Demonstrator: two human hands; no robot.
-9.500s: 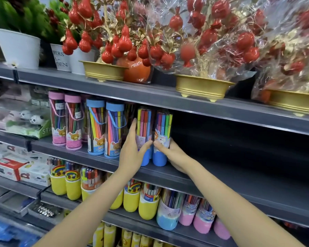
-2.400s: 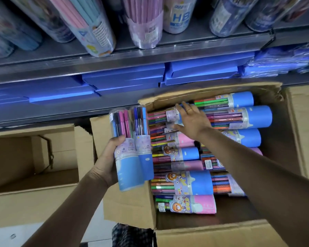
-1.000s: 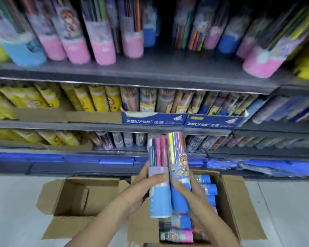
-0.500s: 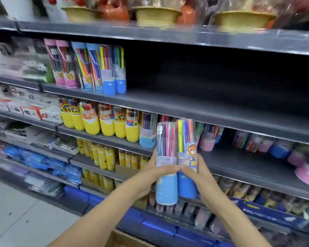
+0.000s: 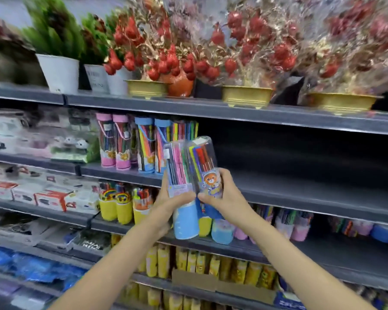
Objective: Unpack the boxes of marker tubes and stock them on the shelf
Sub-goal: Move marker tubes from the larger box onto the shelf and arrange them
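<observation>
My left hand (image 5: 166,203) and right hand (image 5: 224,198) each grip a clear, blue-based marker tube (image 5: 184,193), pressed together below the dark metal shelf (image 5: 300,189); tilted, one could slip.

White plant pots (image 5: 59,74), gold planters (image 5: 246,96) on top shelf; yellow tubs (image 5: 116,210) below.

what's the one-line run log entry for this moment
phase: carrying to shelf | left hand: grips light-blue-based clear marker tube | right hand: grips dark-blue-based clear marker tube | target: dark shelf, tubes not yet placed
</observation>
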